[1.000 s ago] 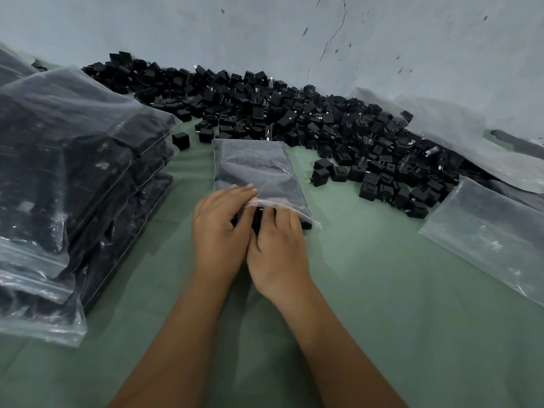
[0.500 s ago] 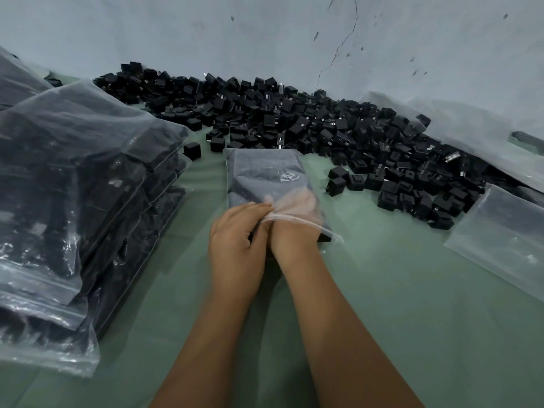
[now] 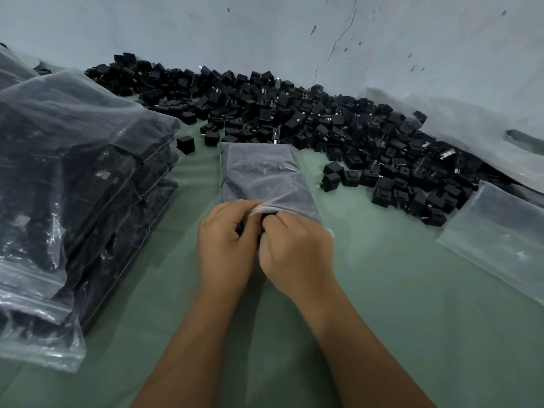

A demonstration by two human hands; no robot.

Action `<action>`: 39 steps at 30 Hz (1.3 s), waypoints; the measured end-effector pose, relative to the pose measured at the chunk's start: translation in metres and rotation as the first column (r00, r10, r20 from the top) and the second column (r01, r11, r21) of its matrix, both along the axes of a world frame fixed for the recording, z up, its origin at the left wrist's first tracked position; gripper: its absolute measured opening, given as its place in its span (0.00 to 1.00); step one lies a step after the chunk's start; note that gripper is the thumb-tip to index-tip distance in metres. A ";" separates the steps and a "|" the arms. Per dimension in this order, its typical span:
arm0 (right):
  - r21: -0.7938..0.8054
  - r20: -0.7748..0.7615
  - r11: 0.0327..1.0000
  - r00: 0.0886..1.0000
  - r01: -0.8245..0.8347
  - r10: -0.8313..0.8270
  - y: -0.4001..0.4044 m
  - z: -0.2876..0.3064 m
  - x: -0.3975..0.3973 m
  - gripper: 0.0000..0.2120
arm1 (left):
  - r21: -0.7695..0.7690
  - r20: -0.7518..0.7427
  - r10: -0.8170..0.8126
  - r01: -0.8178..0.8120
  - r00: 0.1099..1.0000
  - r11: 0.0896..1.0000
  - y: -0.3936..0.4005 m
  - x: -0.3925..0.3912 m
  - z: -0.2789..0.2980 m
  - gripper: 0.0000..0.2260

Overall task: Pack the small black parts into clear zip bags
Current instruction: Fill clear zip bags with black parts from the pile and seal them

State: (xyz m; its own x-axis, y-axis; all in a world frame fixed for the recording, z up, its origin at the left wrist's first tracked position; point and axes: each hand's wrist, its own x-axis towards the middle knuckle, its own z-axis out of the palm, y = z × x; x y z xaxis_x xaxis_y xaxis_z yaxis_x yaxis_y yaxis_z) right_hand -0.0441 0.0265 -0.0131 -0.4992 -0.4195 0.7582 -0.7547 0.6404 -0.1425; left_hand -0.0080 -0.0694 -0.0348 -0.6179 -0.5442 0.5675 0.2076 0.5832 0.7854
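Both hands (image 3: 265, 245) pinch filled clear bag (image 3: 262, 175).

We note the zip bag (image 3: 265, 178) lying mid tabletop (image 3: 412, 319), its near end between left hand (image 3: 226, 248) and right hand (image 3: 297, 254), which sit side by side. Behind it, a heap of loose parts (image 3: 294, 113) runs along the wall (image 3: 265, 30). Stack of filled bags (image 3: 73, 187) to our left; empty bags (image 3: 500, 231) to the right, in front of the heap's right end
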 end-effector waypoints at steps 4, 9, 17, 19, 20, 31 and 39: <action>-0.247 -0.157 0.966 0.987 -0.082 0.044 0.027 0.009 -0.032 0.09 | 0.046 0.039 0.022 -0.023 0.999 0.999 0.001 -0.001 0.001 0.09; -0.201 0.484 0.922 0.852 0.330 -0.199 0.054 0.004 -0.116 0.21 | 0.072 0.097 0.015 -0.022 0.995 0.997 0.003 0.001 0.001 0.09; 0.160 0.738 0.948 0.604 0.274 -0.299 0.052 -0.019 -0.179 0.39 | 0.082 0.114 0.019 -0.029 0.993 0.996 0.001 -0.002 -0.003 0.07; 0.246 0.675 0.924 0.632 0.292 -0.380 0.047 -0.023 -0.183 0.35 | 0.097 0.111 0.018 -0.028 0.994 0.995 0.000 -0.004 -0.004 0.07; 0.247 0.630 0.917 0.667 0.314 -0.398 0.046 -0.025 -0.182 0.32 | 0.099 0.112 0.017 -0.029 0.994 0.995 0.000 -0.005 -0.005 0.07; -0.104 0.621 0.980 0.781 0.169 -0.069 0.066 -0.025 -0.132 0.17 | 0.109 0.165 0.007 -0.025 0.986 0.994 -0.001 -0.001 0.003 0.08; 0.087 0.578 0.978 0.790 0.189 -0.204 0.085 -0.029 -0.085 0.26 | 0.123 0.217 -0.008 -0.019 0.976 0.992 0.001 0.006 0.008 0.07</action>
State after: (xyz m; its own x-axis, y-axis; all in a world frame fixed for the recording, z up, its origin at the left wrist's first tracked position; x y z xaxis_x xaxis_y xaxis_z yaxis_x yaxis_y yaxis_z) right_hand -0.1290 0.1110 -0.0417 -0.9158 -0.2779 0.2901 -0.3922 0.7745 -0.4962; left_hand -0.0023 -0.0689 -0.0272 -0.7153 -0.6053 0.3491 0.0220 0.4799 0.8771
